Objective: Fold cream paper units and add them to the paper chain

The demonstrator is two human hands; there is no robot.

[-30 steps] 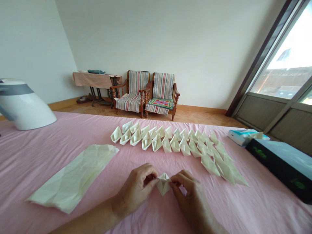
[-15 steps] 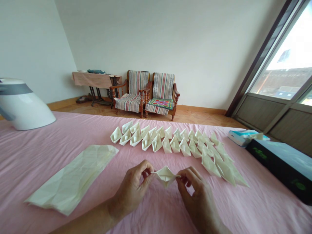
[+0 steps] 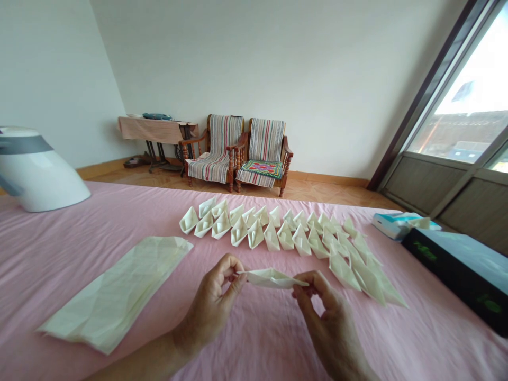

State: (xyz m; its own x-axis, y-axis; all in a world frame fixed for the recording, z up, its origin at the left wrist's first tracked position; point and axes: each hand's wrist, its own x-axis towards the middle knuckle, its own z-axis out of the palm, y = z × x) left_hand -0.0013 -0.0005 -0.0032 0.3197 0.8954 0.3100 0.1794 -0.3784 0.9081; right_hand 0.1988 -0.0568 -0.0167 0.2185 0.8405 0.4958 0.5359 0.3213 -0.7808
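Between my two hands a cream folded paper boat (image 3: pixel 272 278) is stretched out lengthwise, long and flat. The fingertips of my left hand (image 3: pixel 220 288) pinch its left tip. My right hand (image 3: pixel 323 304) grips the opposite tip between thumb and fingers. Just beyond, several finished-looking paper boats (image 3: pixel 238 232) stand in rows on the pink cloth (image 3: pixel 222 360). Toward the right, longer folded paper pieces (image 3: pixel 344 269) lean against one another. Creased sheets of the same cream paper (image 3: pixel 119 291) lie to the left of my hands.
A white and grey kettle-like vessel (image 3: pixel 51 177) stands at the far left. On the right are a black box (image 3: pixel 448 275) with a pale top and a tissue pack (image 3: pixel 397 225). Behind the cloth's edge stand two wooden armchairs (image 3: pixel 262 143) and a covered sewing-machine table (image 3: pixel 154 129).
My hands have moved apart, drawing the boat out from a short, bulging diamond into a longer, flatter shape. The rows of boats and the sheets have stayed in place.
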